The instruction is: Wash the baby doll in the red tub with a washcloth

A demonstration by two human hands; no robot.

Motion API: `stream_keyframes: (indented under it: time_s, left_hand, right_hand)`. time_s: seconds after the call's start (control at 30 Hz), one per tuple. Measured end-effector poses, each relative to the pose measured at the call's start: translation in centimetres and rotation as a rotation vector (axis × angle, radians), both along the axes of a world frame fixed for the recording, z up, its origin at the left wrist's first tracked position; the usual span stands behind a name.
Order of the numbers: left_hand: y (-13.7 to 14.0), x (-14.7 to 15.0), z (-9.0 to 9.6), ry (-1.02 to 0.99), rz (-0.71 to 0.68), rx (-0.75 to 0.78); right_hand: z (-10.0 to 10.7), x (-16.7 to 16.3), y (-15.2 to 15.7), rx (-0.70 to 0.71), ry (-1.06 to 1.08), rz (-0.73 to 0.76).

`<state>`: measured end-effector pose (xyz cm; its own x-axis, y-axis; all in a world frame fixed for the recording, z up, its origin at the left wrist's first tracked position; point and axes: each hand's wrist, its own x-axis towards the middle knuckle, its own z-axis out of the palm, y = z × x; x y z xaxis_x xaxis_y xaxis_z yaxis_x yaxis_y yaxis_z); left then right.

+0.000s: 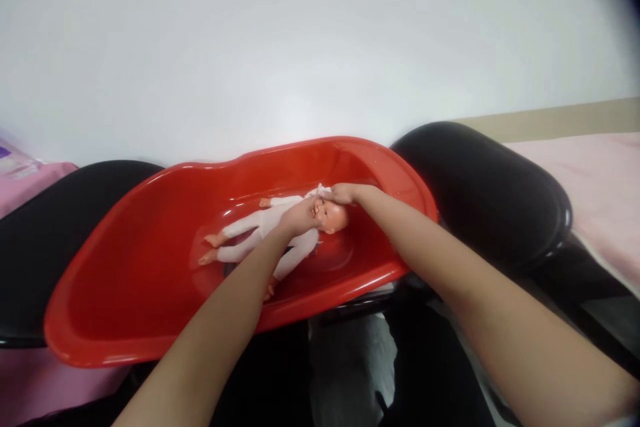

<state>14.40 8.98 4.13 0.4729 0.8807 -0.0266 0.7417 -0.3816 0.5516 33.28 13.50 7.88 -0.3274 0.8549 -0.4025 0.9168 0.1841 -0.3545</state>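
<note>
A baby doll [333, 217] in a white outfit lies on its back inside a red baby bathtub [125, 260], its head to the right and its bare feet to the left. My left hand [301, 215] reaches across the doll's chest to its chin, fingers bent; what they grip is hidden. At the far side of the head, my right hand [343, 193] has its fingers closed at a small white frilly cloth [321, 189]. The fingertips of both hands nearly meet there. Whether the cloth belongs to the outfit, I cannot tell.
Black seats [487, 190] flank the tub, another black seat [30, 267] being on the left. A white wall [280, 47] rises right behind. Pink covers [600, 193] lie at both sides. My dark-clothed legs [425, 360] are close to the tub's near rim.
</note>
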Motion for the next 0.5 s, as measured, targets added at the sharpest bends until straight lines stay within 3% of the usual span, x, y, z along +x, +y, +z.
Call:
stream_keyframes:
  time_s: [0.13,0.27,0.4,0.5]
  left_hand:
    - [0.0,-0.2,0.1,0.020,0.037,-0.018]
    - [0.2,-0.5,-0.2,0.000,0.027,-0.007]
    - [0.2,-0.4,-0.3,-0.029,0.035,-0.025]
    - [0.0,-0.2,0.0,-0.044,0.021,-0.027]
  right_hand:
    - [0.8,0.7,0.2,0.029,-0.134,-0.052]
    - [1.6,0.3,-0.3,0.172,-0.030,0.004]
    - [1.6,-0.8,-1.0,0.055,0.092,0.101]
    - [1.0,-0.6,-0.7,-0.001,0.024,0.097]
